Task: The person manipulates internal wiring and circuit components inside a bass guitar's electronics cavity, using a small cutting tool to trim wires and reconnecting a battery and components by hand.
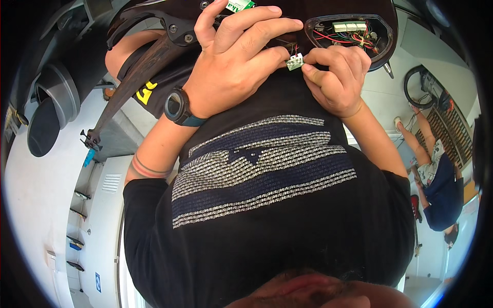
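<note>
Right hand (pixel 336 77) pinches connector (pixel 295 63) by near edge of guitar (pixel 354 7), left of cavity (pixel 389 38). Left hand (pixel 233 66) splayed, fingertip beside it, grip unclear. Likely wiring step; next calls for steady hold, slack leads (pixel 297 50).

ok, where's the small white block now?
Head view, right of upper centre: the small white block sits between the left hand and right hand, below-left of the cavity.

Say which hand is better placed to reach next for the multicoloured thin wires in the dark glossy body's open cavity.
Probably the right hand: it sits just below the multicoloured thin wires, though it pinches the small whitish rectangular part. The left hand lies farther from them.
</note>
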`<state>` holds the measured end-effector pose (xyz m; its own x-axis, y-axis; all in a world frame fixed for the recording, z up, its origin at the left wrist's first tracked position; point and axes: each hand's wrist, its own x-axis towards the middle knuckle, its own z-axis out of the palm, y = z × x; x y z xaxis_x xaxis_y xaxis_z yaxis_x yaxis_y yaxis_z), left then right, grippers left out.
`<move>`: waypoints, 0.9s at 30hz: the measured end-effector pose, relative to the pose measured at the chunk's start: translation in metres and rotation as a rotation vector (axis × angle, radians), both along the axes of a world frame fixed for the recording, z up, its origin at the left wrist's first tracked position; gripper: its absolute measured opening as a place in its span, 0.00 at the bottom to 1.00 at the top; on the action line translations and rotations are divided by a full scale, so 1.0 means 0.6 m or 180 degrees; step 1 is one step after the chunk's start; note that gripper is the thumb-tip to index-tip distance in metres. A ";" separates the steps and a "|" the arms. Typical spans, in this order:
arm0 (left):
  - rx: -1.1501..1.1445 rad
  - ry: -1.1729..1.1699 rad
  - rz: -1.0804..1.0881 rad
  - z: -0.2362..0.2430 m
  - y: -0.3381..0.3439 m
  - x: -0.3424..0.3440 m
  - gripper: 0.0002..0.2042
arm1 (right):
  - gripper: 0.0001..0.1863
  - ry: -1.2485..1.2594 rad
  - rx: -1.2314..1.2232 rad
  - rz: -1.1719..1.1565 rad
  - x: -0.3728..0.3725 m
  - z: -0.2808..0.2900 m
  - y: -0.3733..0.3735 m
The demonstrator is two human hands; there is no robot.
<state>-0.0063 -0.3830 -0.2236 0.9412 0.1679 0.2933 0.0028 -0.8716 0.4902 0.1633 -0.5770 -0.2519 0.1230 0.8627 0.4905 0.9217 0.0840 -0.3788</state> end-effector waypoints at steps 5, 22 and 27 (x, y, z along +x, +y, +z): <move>0.0007 -0.0058 0.0189 -0.006 -0.004 -0.003 0.13 | 0.14 -0.0040 0.0080 0.0037 -0.001 -0.005 -0.002; -0.0136 -0.0108 0.0197 -0.019 0.000 -0.007 0.13 | 0.13 -0.0076 0.0111 0.0165 0.001 -0.008 0.000; -0.0177 -0.0111 0.0235 -0.016 0.000 -0.005 0.13 | 0.13 -0.0074 0.0120 0.0192 0.004 -0.008 0.002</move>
<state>-0.0093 -0.3827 -0.2330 0.9150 0.2534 0.3139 0.0482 -0.8412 0.5386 0.1655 -0.5756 -0.2567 0.0595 0.8491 0.5249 0.9230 0.1535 -0.3528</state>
